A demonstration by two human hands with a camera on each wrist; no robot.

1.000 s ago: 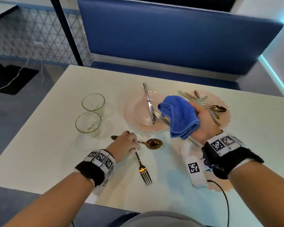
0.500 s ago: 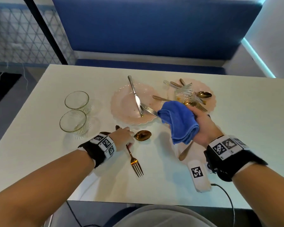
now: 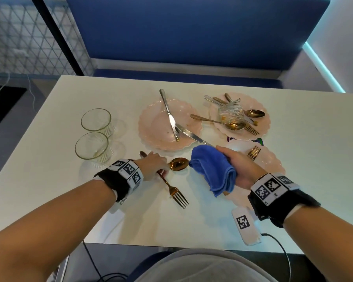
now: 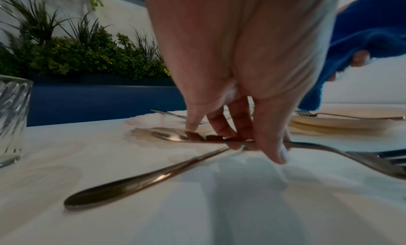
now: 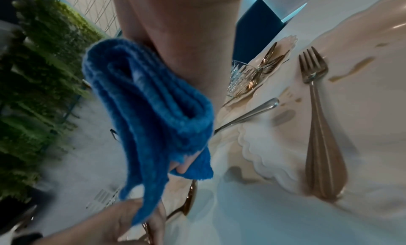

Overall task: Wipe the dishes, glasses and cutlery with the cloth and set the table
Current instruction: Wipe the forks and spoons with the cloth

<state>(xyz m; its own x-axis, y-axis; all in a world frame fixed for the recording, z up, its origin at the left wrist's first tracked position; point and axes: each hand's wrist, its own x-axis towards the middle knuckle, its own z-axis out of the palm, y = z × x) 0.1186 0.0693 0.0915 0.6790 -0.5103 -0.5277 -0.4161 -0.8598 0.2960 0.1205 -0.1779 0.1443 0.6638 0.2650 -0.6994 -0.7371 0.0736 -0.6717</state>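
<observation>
My left hand (image 3: pixel 162 169) is down on the white table (image 3: pixel 55 159), and its fingers and thumb (image 4: pixel 274 149) pinch the handle of a gold fork (image 3: pixel 178 195). That fork crosses a gold spoon (image 3: pixel 178 164). My right hand (image 3: pixel 239 165) grips a folded blue cloth (image 3: pixel 212 167) just above the near pink plate (image 3: pixel 271 161), where another fork (image 5: pixel 316 127) lies. The middle pink plate (image 3: pixel 159 127) holds two silver knives (image 3: pixel 170 117). The far right plate (image 3: pixel 261 127) carries several pieces of cutlery and a cut glass (image 3: pixel 230 110) on its side.
Two empty glasses (image 3: pixel 96 120) (image 3: pixel 92 146) stand at the left of the table. A white tagged box (image 3: pixel 246 224) with a cable lies near the front edge. A blue bench (image 3: pixel 192 33) runs behind the table, and the table's left edge drops to the floor.
My right hand with the cloth has come down and nearer to me, to just above the near plate. My left hand has stayed at the crossed fork and spoon.
</observation>
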